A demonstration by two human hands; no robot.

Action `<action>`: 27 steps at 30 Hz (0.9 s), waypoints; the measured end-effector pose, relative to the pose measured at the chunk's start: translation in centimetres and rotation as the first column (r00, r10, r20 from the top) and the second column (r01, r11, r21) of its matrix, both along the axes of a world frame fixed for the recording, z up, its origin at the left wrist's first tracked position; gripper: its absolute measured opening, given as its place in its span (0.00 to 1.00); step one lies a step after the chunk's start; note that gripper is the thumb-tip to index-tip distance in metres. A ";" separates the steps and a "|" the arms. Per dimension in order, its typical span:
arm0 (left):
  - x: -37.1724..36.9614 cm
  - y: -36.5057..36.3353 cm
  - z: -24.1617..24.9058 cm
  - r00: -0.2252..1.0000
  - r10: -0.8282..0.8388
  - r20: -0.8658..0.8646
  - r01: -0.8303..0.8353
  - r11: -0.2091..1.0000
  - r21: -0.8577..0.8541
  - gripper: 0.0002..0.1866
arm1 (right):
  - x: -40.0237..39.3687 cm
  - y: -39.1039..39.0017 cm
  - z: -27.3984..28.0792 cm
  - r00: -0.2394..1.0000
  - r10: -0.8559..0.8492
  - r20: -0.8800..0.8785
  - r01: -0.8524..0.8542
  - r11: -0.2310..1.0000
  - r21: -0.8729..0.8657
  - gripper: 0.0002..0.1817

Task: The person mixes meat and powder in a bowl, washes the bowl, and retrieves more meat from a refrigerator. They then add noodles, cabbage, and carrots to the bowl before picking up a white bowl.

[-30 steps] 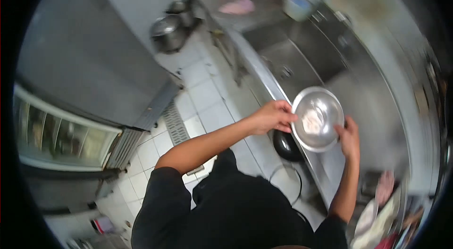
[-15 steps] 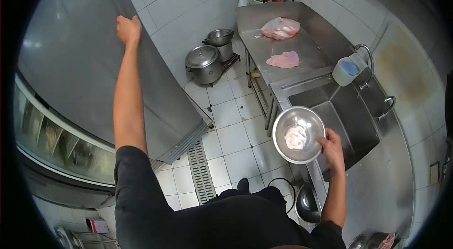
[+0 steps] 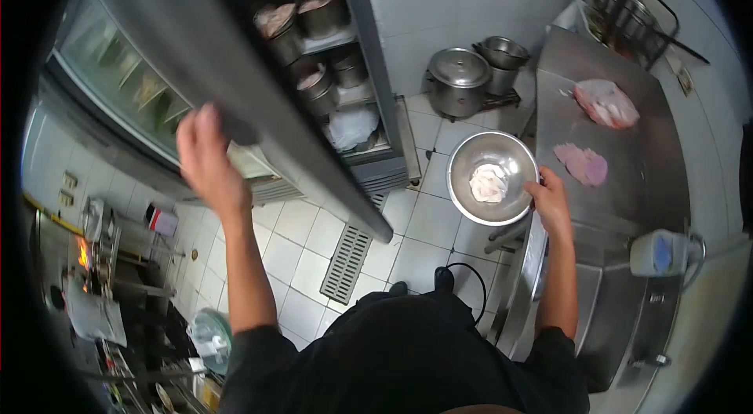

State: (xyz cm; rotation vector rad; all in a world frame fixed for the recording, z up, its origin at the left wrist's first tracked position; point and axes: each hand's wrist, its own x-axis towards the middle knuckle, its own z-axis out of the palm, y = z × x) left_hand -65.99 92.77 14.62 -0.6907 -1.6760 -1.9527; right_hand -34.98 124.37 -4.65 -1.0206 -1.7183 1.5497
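My right hand (image 3: 551, 198) grips the rim of a shiny metal bowl (image 3: 514, 155), thumb over the edge. In the bottom of the bowl sits a small pile of pale, whitish raw meat (image 3: 488, 183). On my left, the grey refrigerator door (image 3: 274, 124) stands swung open. My left hand (image 3: 210, 161), blurred, is at the near side of this door with its fingers stretched out. Behind the door, shelves hold metal containers (image 3: 321, 88) of raw meat and a white plastic bag (image 3: 353, 127).
A steel counter (image 3: 561, 202) on the right carries a bagged piece of meat (image 3: 608, 103) and a flat pink piece (image 3: 582, 164). A plastic jug (image 3: 651, 253) stands by the sink. Lidded pots (image 3: 459, 81) sit by the wall. A flame (image 3: 83, 252) burns at far left.
The refrigerator door has swung open toward me, revealing its shelves. My left hand has gone from a curled grip on its edge to stretched fingers. The view has turned left; the bowl stays in my right hand.
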 end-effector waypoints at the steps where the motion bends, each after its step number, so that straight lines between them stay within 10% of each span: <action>1: -1.8 -4.4 -3.5 0.999 0.020 -0.045 -0.015 0.992 0.127 0.19 | -2.0 0.8 -0.6 0.999 0.034 -0.023 -0.034 0.999 0.011 0.11; 4: 3.0 -11.0 -6.7 0.972 0.177 0.155 -0.223 0.907 0.358 0.21 | -6.5 3.1 -3.2 0.975 0.221 -0.011 -0.221 0.975 0.020 0.12; 16: -4.1 -31.2 -7.1 0.824 0.411 0.389 -0.548 0.751 0.367 0.17 | -29.9 -8.9 -1.7 0.800 0.599 -0.005 -0.585 0.780 -0.222 0.10; 18: -4.7 -32.4 -8.3 0.762 0.639 0.108 -0.631 0.694 0.348 0.17 | -31.4 -11.0 -1.5 0.792 0.610 -0.006 -0.591 0.765 -0.256 0.10; 19: -3.0 -26.9 -6.0 0.423 0.905 -0.041 -0.867 0.418 0.272 0.17 | -32.0 -11.6 -1.6 0.779 0.627 0.016 -0.604 0.757 -0.247 0.10; 20: -1.8 -26.0 -6.5 0.355 0.912 -0.205 -0.879 0.400 0.259 0.17 | -32.6 -12.1 -1.8 0.768 0.639 0.033 -0.615 0.751 -0.239 0.10; 21: -0.8 -23.9 -7.6 0.566 0.687 -0.455 -0.693 0.696 0.188 0.14 | -33.0 -12.7 -2.1 0.756 0.652 0.054 -0.626 0.745 -0.232 0.11; 22: 1.0 -21.3 -8.6 0.801 0.502 -0.327 -0.579 0.788 -0.208 0.12 | -33.3 -13.3 -2.4 0.749 0.660 0.054 -0.631 0.737 -0.243 0.10; 23: 0.3 -19.3 -9.8 0.751 0.392 -0.532 -0.653 0.564 -0.506 0.11 | -33.9 -13.8 -2.7 0.739 0.672 0.054 -0.642 0.726 -0.248 0.10; 24: -0.2 -16.1 -13.4 0.935 0.309 0.173 -0.235 0.906 -0.352 0.13 | -34.6 -14.3 -2.9 0.727 0.685 0.053 -0.654 0.714 -0.250 0.10; 27: -5.1 -13.3 -19.1 0.576 -0.112 0.810 0.166 0.986 0.018 0.14 | -36.4 -15.4 -3.4 0.686 0.720 0.108 -0.683 0.688 -0.246 0.10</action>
